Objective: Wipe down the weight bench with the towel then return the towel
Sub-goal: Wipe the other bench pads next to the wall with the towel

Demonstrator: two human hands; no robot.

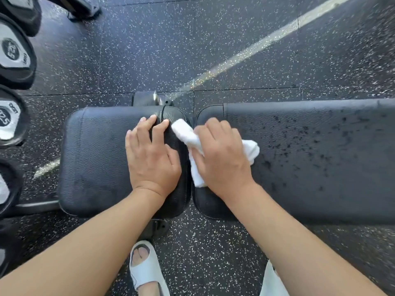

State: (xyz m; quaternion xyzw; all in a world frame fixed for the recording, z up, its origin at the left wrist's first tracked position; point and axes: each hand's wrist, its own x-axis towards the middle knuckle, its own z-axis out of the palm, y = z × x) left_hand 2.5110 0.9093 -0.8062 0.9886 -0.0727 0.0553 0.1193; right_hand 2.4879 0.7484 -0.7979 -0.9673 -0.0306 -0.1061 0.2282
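A black padded weight bench lies across the view, with a short seat pad (94,159) on the left and a long back pad (316,159) on the right. Dark wet speckles cover much of the long pad. My left hand (152,155) rests flat on the right end of the seat pad, fingers spread. My right hand (222,159) presses a crumpled white towel (188,135) onto the near end of the long pad, by the gap between the pads. Towel ends stick out on both sides of that hand.
Several black dumbbells (15,54) with grey end caps line the left edge. The floor is black speckled rubber (149,50) with a pale diagonal stripe (267,41). A bench frame bar (36,207) runs left below the seat pad. My foot in a grey sandal (143,265) stands near the bench.
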